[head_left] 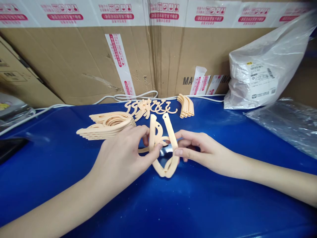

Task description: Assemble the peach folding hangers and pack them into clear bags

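Note:
Between my two hands, upright above the blue tabletop, is a beige plastic folding clothes hanger (169,130), its two arms forming a narrow V with holes at the top ends. My left hand (123,152) pinches its left arm between thumb and fingers. On the other side, my right hand (200,147) grips the right arm, thumb in front and fingers behind. Just beyond my left hand lies a stack of folded beige hanger parts (105,127). Loose beige hooks (142,107) are spread behind the hanger, with a bundle of short curved beige pieces (186,105) to their right.
A large taped cardboard box (81,59) stands along the back of the blue table (158,211). White cable (104,98) runs along its foot. At right are a white plastic package (260,66) and clear plastic film (287,122). A dark flat object (11,148) lies at left.

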A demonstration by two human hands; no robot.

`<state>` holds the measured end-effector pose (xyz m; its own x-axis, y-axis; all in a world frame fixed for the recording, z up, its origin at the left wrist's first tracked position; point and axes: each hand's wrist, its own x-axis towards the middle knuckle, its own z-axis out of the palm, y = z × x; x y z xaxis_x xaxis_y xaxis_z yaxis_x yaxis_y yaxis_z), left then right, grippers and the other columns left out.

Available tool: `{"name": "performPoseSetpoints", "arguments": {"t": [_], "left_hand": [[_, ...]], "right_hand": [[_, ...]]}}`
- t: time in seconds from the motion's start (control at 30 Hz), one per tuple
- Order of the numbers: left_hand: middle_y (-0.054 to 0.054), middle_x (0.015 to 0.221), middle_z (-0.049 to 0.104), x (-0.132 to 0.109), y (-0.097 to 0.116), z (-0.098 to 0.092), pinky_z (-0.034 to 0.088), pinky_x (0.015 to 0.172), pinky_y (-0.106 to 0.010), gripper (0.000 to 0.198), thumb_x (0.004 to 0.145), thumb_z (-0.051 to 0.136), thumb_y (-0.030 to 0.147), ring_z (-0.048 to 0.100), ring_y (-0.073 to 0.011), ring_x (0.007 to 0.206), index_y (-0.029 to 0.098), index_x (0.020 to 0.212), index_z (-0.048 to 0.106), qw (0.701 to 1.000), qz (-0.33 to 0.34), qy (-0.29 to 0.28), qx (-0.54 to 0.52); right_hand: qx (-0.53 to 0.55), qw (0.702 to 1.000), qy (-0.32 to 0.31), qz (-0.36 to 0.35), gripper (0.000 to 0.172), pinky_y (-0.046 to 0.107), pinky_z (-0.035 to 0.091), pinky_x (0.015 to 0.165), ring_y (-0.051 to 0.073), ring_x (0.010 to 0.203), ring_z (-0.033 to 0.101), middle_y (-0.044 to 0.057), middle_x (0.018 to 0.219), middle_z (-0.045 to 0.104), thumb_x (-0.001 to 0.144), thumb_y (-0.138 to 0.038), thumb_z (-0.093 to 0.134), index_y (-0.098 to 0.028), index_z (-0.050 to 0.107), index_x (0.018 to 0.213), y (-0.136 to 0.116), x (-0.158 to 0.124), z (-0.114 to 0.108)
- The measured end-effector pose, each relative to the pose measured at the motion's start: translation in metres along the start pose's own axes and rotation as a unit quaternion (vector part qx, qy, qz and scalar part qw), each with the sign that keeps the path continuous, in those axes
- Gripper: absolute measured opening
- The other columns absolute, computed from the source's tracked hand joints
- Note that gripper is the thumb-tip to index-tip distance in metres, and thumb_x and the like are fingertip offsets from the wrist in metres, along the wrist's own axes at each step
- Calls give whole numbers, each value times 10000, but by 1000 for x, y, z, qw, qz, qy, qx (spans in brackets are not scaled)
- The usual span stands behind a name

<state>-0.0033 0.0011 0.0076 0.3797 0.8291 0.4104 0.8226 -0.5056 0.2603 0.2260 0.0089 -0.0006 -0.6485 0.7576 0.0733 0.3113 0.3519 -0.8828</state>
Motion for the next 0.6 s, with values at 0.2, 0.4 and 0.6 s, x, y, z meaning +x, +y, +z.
{"name": "performPoseSetpoints", "arguments": {"t": [0.2, 0.4, 0.6], "left_hand": [[-43, 726, 626, 3, -7, 2, 396, 565, -334, 297, 982, 422, 357, 605, -247, 755, 179, 816, 592, 973, 120, 51, 189], [-82, 777, 638, 5, -14, 7, 420, 567, -348, 321, 1005, 420, 295, 601, -283, 790, 104, 968, 675, 945, 179, 87, 262], [-81, 828, 669, 8, -17, 6, 466, 618, -357, 280, 946, 576, 290, 615, -294, 836, 76, 1083, 693, 946, 166, 85, 267]], "right_hand": [[-339, 926, -29, -162, 311, 444, 373, 992, 254, 1152, 517, 125, 1225, 614, 1001, -317, 433, -159, 625, 1189, 0, 2, -5], [-444, 870, 22, -212, 280, 393, 368, 850, 231, 930, 580, 54, 926, 711, 998, -340, 475, -158, 686, 970, 9, 5, -11], [-465, 864, 48, -186, 196, 365, 350, 827, 208, 911, 585, 39, 910, 684, 958, -279, 541, -162, 666, 1053, 17, 5, -38]]}}
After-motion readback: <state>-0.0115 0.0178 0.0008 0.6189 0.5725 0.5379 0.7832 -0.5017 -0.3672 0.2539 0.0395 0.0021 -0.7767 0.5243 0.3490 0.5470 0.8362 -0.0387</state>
